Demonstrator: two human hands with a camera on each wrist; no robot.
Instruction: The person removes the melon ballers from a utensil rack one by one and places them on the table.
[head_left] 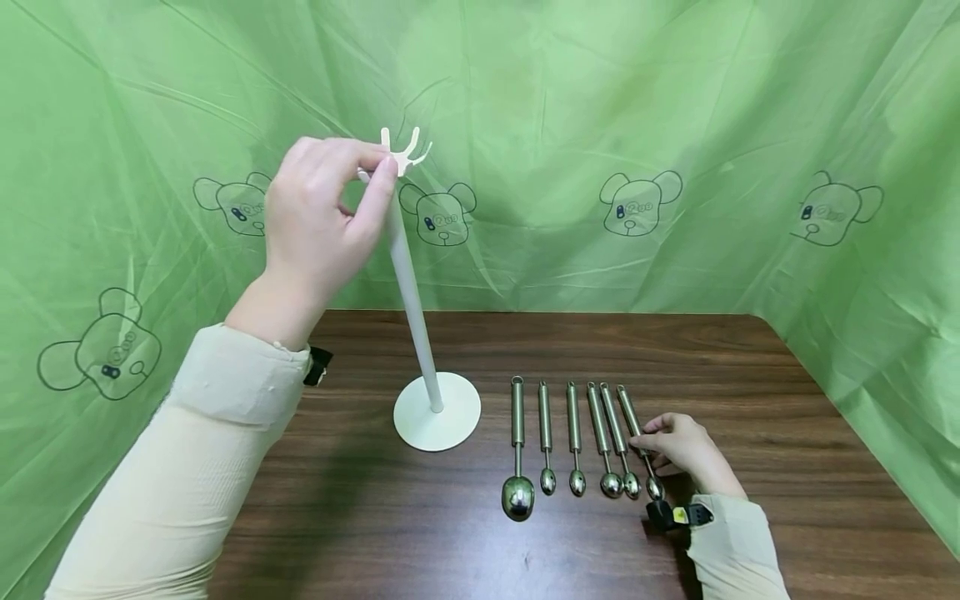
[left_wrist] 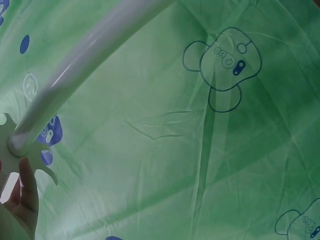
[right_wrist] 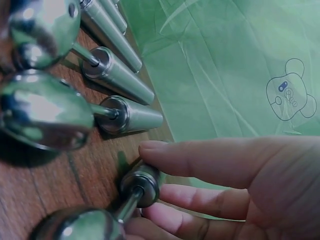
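Note:
My left hand pinches the pronged top of a tall white stand between thumb and forefinger. In the left wrist view the white pole slants up from the lower left, with fingertips at the prongs. My right hand holds the rightmost metal scoop by its handle, above its round bowl. The right wrist view shows the thumb laid on one side of that handle and fingers on the other, partly hidden.
To the left of that scoop lie several more metal scoops in a row, handles pointing away. The leftmost scoop has the largest bowl. The stand's round base rests on the brown wooden table. Green sheeting surrounds it.

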